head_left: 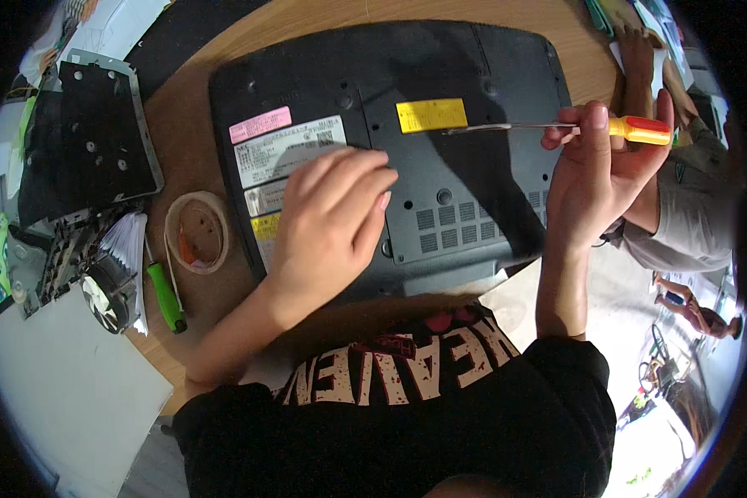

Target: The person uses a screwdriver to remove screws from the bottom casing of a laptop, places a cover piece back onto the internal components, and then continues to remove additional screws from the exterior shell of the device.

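A black laptop (365, 75) lies underside up on the wooden table, with vent slots, screw holes and yellow, pink and white stickers. My right hand (593, 178) is closed around a screwdriver (639, 129) with a yellow and red handle. Its thin metal shaft points left over the laptop, and the tip is near the yellow sticker (432, 115). My left hand (328, 216) rests over the white label (290, 149) and the laptop's lower middle. Its fingers are loosely bent, with the thumb a little apart; nothing shows between them.
Left of the laptop stand a round container (171, 224) with small orange bits and a green-handled screwdriver (166, 299). Farther left are a dark metal panel (87, 137) and a small fan (108, 295). Another person's arm (637, 70) reaches in at the upper right.
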### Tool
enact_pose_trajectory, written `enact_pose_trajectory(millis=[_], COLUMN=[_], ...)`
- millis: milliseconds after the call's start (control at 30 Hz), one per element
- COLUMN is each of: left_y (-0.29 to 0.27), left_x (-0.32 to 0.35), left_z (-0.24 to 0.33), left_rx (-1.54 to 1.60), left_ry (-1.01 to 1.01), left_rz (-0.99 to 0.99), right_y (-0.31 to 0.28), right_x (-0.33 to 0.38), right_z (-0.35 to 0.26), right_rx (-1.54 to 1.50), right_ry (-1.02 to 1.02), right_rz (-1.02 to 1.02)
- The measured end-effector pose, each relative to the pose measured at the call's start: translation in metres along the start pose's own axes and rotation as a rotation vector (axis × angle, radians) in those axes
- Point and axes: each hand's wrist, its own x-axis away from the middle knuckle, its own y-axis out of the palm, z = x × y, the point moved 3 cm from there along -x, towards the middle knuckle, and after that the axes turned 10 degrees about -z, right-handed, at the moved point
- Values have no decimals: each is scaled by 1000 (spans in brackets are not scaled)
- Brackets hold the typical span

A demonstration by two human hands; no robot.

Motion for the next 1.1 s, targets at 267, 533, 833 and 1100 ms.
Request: enact_pose_trajectory(millis=[267, 533, 833, 1100], left_y=[-2, -2, -2, -2], left_x=[4, 3, 2, 2], left_z=[-1, -13, -17, -17], left_rx=[-67, 97, 114, 117], left_ry=[-97, -140, -125, -130], left_rz=[-41, -29, -16, -23], right_y=[47, 52, 56, 57], right_x=[-35, -23, -23, -21], right_z=[5, 21, 28, 31], right_rx=[604, 581, 529, 568], right_ry=[-102, -82, -80, -86], right_rz=[-553, -523, -483, -529])
